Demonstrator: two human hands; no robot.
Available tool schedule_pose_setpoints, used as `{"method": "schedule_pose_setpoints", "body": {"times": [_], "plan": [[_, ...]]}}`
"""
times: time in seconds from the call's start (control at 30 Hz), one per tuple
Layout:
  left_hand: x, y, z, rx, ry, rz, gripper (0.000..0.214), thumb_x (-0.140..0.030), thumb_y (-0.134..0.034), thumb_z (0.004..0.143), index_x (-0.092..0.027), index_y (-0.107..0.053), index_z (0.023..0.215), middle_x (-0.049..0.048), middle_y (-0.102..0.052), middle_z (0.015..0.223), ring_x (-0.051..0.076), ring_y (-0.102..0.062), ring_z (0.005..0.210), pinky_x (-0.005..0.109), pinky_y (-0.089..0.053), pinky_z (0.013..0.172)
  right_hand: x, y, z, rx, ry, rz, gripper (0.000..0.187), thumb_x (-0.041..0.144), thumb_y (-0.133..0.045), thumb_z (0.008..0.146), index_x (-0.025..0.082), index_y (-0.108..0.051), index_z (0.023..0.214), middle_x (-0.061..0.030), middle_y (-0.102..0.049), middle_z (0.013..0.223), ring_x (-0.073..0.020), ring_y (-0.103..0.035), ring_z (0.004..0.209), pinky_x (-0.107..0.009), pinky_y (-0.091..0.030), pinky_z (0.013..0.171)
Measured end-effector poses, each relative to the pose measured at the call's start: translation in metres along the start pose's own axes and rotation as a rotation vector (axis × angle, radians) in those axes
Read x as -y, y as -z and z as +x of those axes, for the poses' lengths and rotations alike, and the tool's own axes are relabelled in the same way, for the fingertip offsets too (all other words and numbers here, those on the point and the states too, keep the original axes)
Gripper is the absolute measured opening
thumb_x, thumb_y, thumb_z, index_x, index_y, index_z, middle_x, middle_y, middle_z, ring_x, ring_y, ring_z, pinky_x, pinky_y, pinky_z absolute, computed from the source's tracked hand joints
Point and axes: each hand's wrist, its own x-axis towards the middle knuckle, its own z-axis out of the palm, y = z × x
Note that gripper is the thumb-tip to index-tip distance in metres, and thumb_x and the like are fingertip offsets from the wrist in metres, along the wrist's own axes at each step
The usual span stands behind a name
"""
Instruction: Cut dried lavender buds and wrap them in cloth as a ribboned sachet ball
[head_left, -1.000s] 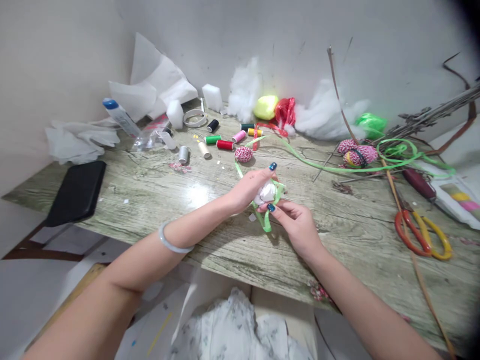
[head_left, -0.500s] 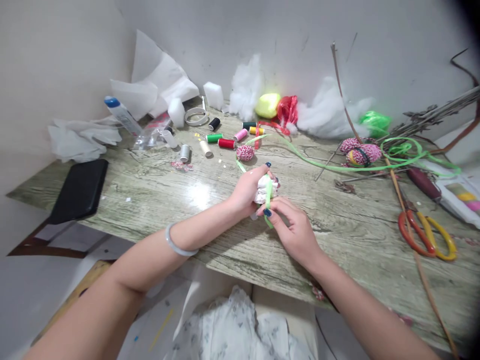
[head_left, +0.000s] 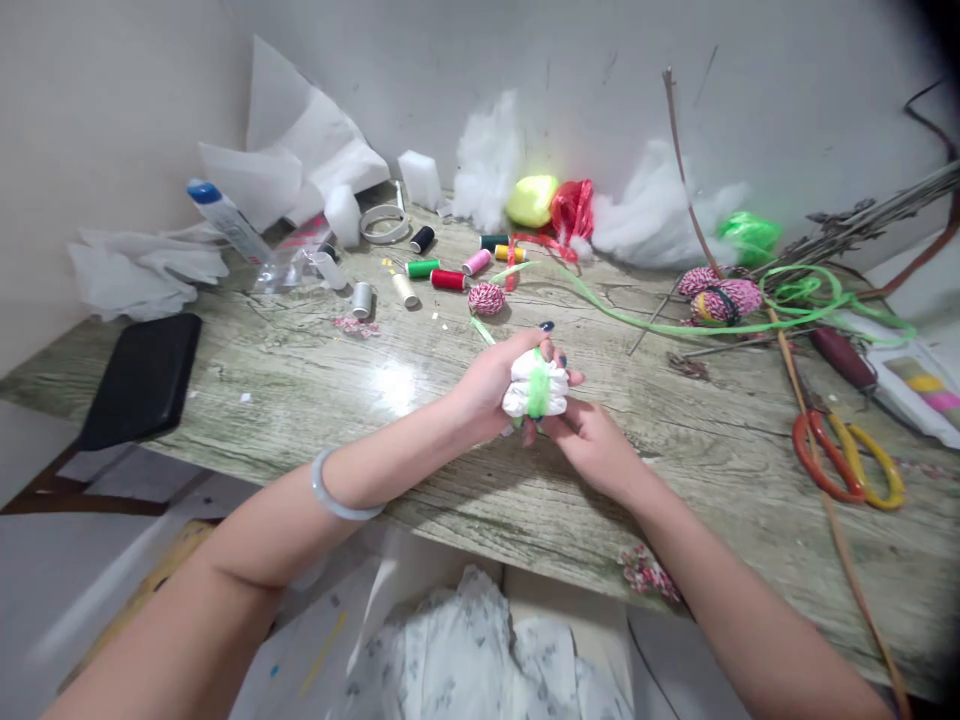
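Observation:
A small white stuffing ball [head_left: 551,388] with a green ribbon [head_left: 538,392] wound round its middle sits between both hands over the wooden table [head_left: 300,400]. My left hand [head_left: 491,385] cups the ball from the left, fingers curled over its top. From below and to the right, my right hand [head_left: 589,440] closes its fingers on the ball and the ribbon. The ribbon trails away up and to the right across the table [head_left: 637,320] to a loose green coil [head_left: 806,290].
Thread spools [head_left: 448,279], a red-white twine ball [head_left: 487,297], white stuffing [head_left: 660,225], foam blocks, a glue bottle [head_left: 225,220] and white paper crowd the back. A black phone [head_left: 135,380] lies left. Orange-yellow scissors [head_left: 847,460], twigs and twine balls [head_left: 720,297] lie right.
The green ribbon has been drawn tighter round the white ball. My right hand slid under the ball, and both hands lifted it slightly and turned it toward me.

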Motion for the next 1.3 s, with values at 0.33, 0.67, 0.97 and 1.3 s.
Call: {"method": "schedule_pose_setpoints", "body": {"times": [0.33,0.67,0.97,1.3], "plan": [[0.013,-0.003,-0.005,0.151,-0.023,0.222,0.034,-0.036,-0.064,0.077,-0.014,-0.053,0.054,0.0026,-0.056,0.060,0.014,-0.060,0.060,0.022,-0.048,0.051,-0.002,0.014,-0.002,0.055,-0.075,0.024,0.015,0.015,-0.052,0.072,0.018,-0.063,0.062,-0.0008,-0.066,0.060,-0.0157,-0.058,0.059,-0.026,-0.042,0.062],[-0.003,0.013,0.020,-0.261,-0.217,-0.174,0.020,-0.021,-0.056,0.076,-0.016,-0.046,0.058,-0.0026,-0.051,0.052,0.010,-0.058,0.053,0.024,-0.054,0.062,0.008,-0.002,-0.009,0.053,0.059,-0.060,0.019,0.027,-0.049,0.090,0.022,-0.063,0.079,0.0028,-0.068,0.069,-0.0124,-0.061,0.064,-0.024,-0.042,0.068],[0.007,0.006,0.003,0.193,-0.019,0.028,0.033,-0.028,-0.060,0.079,-0.015,-0.045,0.053,-0.0013,-0.050,0.054,0.013,-0.059,0.060,0.024,-0.049,0.059,-0.006,0.006,0.001,-0.048,-0.036,-0.170,0.013,0.023,-0.053,0.076,0.019,-0.056,0.063,0.0010,-0.060,0.059,-0.0124,-0.050,0.052,-0.024,-0.035,0.054],[0.010,-0.001,-0.014,0.384,-0.257,0.710,0.011,-0.028,-0.050,0.089,-0.018,-0.049,0.095,-0.0021,-0.059,0.062,0.010,-0.056,0.057,0.023,-0.045,0.059,-0.007,0.016,-0.006,-0.279,-0.005,-0.105,0.012,0.017,-0.051,0.069,0.017,-0.062,0.074,0.0008,-0.063,0.065,-0.0140,-0.054,0.059,-0.023,-0.037,0.054]]}}
